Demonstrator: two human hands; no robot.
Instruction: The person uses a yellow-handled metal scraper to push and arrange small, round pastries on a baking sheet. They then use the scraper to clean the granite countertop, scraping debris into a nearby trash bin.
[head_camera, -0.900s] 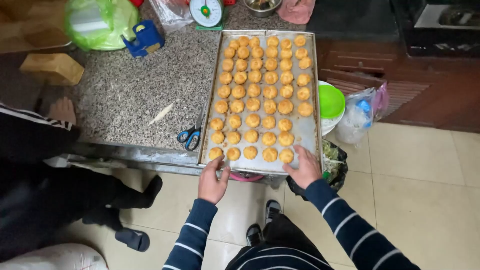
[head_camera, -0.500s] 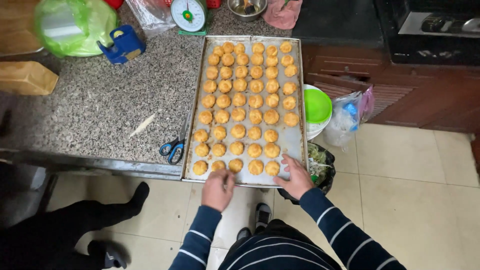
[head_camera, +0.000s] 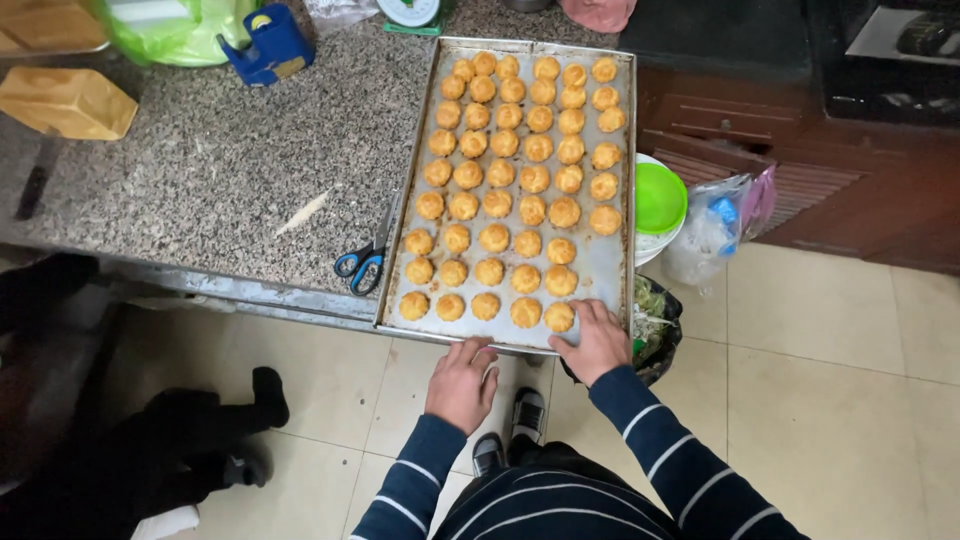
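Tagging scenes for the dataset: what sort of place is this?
Probably a home or small bakery kitchen: a baking tray of golden pastries on a speckled stone counter, a kitchen scale at the back, tiled floor below.
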